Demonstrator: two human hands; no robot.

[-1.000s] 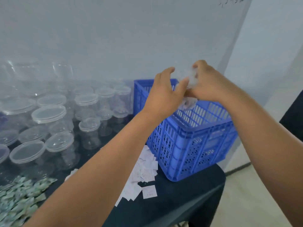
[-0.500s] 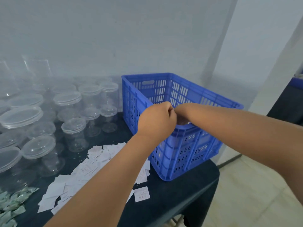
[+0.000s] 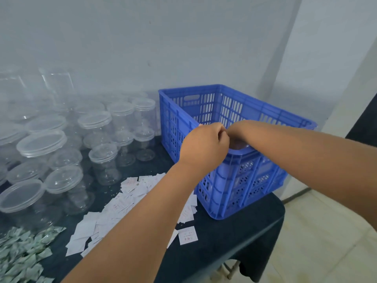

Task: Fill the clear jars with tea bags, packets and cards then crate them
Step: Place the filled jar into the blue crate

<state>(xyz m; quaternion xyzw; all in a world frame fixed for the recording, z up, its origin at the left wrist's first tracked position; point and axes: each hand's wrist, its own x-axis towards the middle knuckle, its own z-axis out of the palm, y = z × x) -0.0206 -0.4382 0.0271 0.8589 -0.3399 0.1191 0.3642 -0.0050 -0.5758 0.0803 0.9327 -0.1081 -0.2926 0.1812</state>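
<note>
My left hand (image 3: 204,145) is curled into a fist over the near corner of the blue crate (image 3: 255,180), fingers pointing down inside it. My right hand (image 3: 236,132) reaches over the rim beside it, knuckles touching the left, and is mostly hidden behind it. The clear jar they carried is out of sight below them inside the crate. Several empty clear jars (image 3: 104,158) with lids stand at the left. White cards (image 3: 122,203) lie scattered in front of them, and green tea bags (image 3: 22,254) are heaped at the lower left.
The dark table (image 3: 234,242) ends just right of the crate, with a light tiled floor (image 3: 316,231) beyond. A pale wall (image 3: 183,48) rises close behind the crate and jars. One single card (image 3: 187,235) lies near the table's front edge.
Both hands came down from above the crate with the clear jar into its near corner. In the last half second they have barely moved.
</note>
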